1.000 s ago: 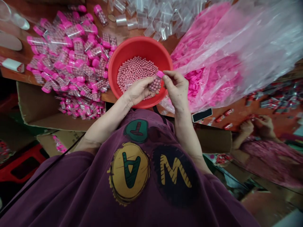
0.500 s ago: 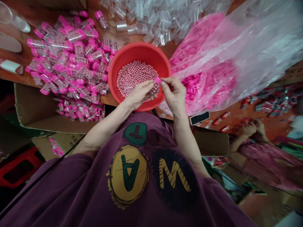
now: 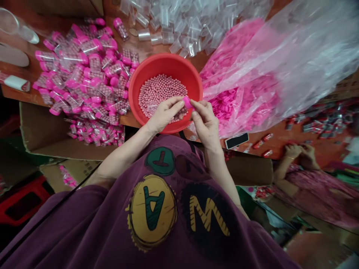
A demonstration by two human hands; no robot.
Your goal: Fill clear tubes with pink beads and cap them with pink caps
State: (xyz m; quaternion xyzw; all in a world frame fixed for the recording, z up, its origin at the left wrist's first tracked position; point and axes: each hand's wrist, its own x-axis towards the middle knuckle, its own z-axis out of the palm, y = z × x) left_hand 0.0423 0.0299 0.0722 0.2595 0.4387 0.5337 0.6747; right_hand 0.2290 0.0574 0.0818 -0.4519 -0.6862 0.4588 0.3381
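A: Left hand (image 3: 165, 114)?
B: Curled around a clear tube (image 3: 181, 114) packed with pink beads. Fingers closed on it, tube tilted, directly above the basin.

A: Right hand (image 3: 205, 121)?
B: Thumb and forefinger pressed together, pinching a pink cap (image 3: 187, 102) at the tube's upper end. Cap touching the tube; how far seated, impossible to tell.

A: Directly below the hands?
B: Red plastic basin (image 3: 165, 61), with loose pink beads (image 3: 161, 95) heaped across the bottom.

A: Around the basin?
B: To the left, a large heap of capped, filled tubes (image 3: 89, 71) on a wooden table (image 3: 280, 147), plus a smaller heap in a cardboard box (image 3: 56, 144) below the table edge. To the right, a clear plastic bag (image 3: 294, 63) full of loose pink caps. Beyond the basin, a scatter of uncapped clear tubes (image 3: 171, 22).

A: Farthest out?
B: Lower right, a co-worker's two hands (image 3: 300, 154), close together, just below a spread of small red items (image 3: 322, 123) on the table.
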